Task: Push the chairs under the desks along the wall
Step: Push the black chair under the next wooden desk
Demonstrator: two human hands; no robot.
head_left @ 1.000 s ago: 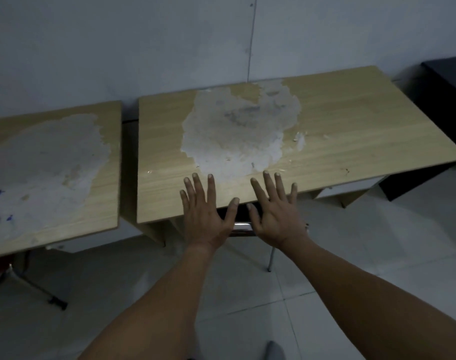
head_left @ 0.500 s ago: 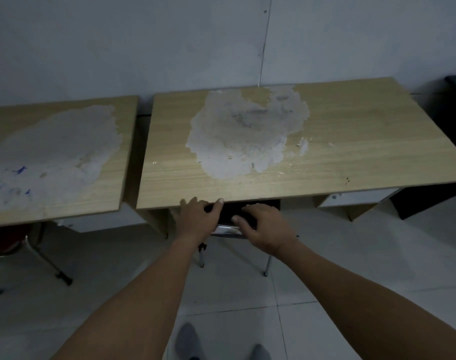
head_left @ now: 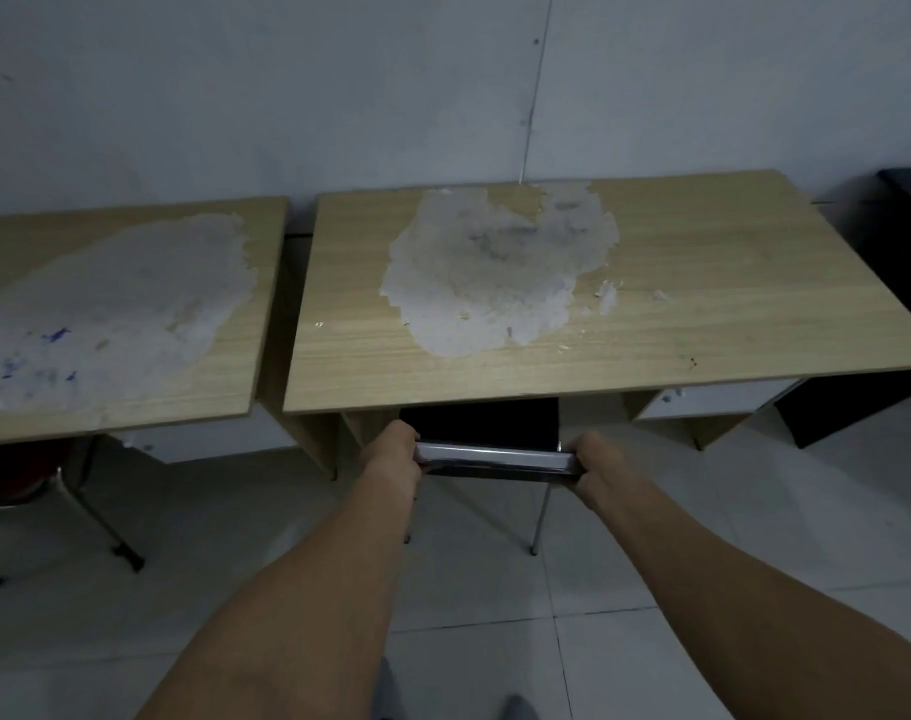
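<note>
Black chair (head_left: 482, 431) with chrome back rail, mostly under worn wooden desk (head_left: 703, 304).

Dim, bluish cast overall; no light source in view. Soft, diffuse light, weak shadows under the desk (head_left: 703, 283) front edge. One bright glare strip on the chair (head_left: 495, 456) rail. Slight softness and noise throughout. Wide-angle bowing toward frame edges; floor (head_left: 703, 537) corners darker.

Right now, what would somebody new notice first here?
Probably the big whitish peeled patch across the light wooden desk by the wall. Below its front edge, the left hand and right hand grip the shiny metal-framed black chair, its seat tucked under.
</note>
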